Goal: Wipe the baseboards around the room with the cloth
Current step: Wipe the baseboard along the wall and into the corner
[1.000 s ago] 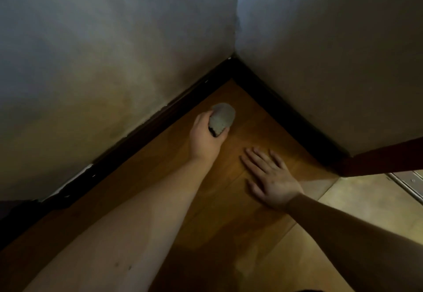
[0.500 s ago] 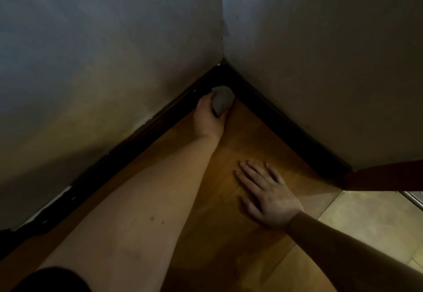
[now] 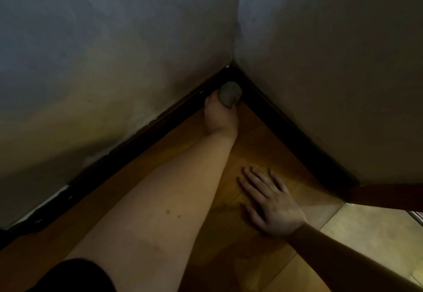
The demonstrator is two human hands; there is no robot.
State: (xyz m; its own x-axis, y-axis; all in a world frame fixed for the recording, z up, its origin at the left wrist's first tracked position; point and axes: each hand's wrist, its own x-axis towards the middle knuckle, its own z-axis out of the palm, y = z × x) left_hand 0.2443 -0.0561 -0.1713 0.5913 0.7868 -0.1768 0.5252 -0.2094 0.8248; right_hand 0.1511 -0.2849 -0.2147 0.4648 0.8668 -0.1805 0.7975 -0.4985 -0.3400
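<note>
A dark baseboard [image 3: 137, 138] runs along the left wall and meets a second dark baseboard [image 3: 295, 136] at the room's corner. My left hand [image 3: 218, 115] reaches into that corner and grips a bunched grey cloth [image 3: 230, 93], which presses against the baseboards right at the corner. My right hand [image 3: 272, 202] lies flat on the wooden floor [image 3: 258, 145], fingers spread, well short of the corner.
Two pale walls [image 3: 114, 51] close in the corner. A reddish-brown door or frame edge [image 3: 384, 194] stands at the right. Lighter floor tiles [image 3: 370, 227] begin beyond the wood at the lower right.
My left hand has pushed the cloth forward from the open floor into the corner against the baseboard. My right hand has stayed flat on the floor.
</note>
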